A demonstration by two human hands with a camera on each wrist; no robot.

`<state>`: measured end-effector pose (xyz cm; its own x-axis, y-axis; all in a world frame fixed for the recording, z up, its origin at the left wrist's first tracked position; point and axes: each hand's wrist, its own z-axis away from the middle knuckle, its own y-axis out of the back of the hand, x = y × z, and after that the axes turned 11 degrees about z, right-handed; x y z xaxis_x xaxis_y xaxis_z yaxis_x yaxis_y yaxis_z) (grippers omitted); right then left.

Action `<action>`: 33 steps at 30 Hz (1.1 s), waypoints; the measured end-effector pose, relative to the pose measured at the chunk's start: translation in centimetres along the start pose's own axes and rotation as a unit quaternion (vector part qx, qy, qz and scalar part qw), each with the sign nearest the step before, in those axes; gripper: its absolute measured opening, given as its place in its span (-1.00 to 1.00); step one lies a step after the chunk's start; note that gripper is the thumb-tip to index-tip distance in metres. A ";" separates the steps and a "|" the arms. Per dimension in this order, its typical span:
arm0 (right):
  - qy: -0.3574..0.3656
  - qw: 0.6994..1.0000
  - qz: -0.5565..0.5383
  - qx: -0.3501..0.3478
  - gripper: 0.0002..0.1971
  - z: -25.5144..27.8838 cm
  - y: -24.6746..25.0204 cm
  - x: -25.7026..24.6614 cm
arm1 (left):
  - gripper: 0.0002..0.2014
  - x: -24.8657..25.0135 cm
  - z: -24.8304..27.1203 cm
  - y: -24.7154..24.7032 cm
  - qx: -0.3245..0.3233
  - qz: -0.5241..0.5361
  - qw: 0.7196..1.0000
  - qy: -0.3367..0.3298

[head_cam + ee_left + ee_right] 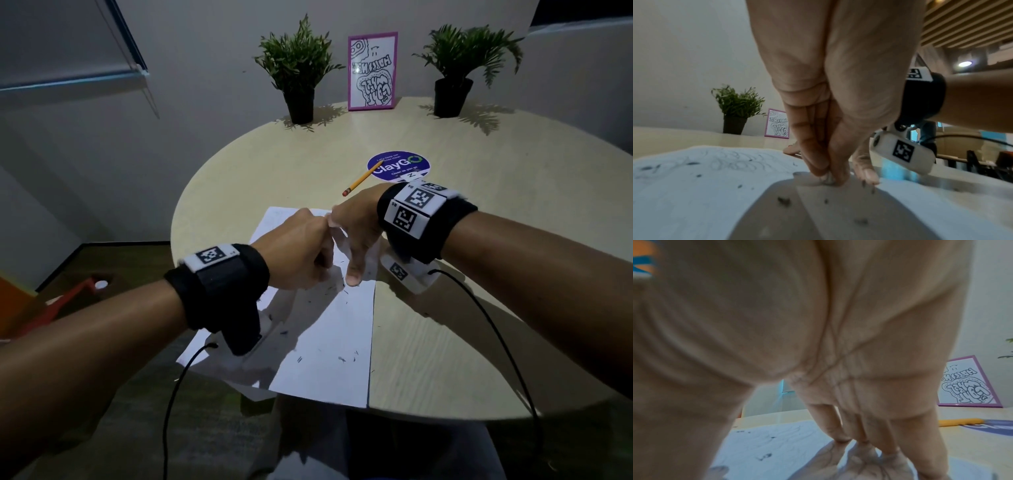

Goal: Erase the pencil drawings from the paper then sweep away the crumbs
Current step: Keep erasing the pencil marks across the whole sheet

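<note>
Thin white paper sheet (329, 329) flat on round pale wooden tabletop (479, 274), near edge overhanging; light, floppy, likely to slide or crease. Left hand (294, 253) grip pinches small whitish eraser (827, 179), pressed to sheet. Right hand (356, 236) fingers straight, pinning sheet beside it. Dark eraser crumbs (342, 358) loose, easily scattered.

Right hand (838, 353) fingers (830, 423) spread on paper (781, 438) (crumbs (764, 456) nearby).
</note>
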<state>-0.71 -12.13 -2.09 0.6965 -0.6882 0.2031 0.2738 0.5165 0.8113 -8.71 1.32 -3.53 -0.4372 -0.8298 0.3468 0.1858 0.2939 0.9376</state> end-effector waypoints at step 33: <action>-0.010 0.997 0.067 -0.020 0.29 1.1 1.6 -1.6 | -0.90 -4.1 -2.0 2.2 0.087 0.043 0.993 0.065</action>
<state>-2.14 -10.76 -0.48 0.7151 -0.6215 0.3201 0.2060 0.6249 0.7531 -4.78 4.40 -2.92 -0.3076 -0.8485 0.4307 0.0580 0.4351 0.8985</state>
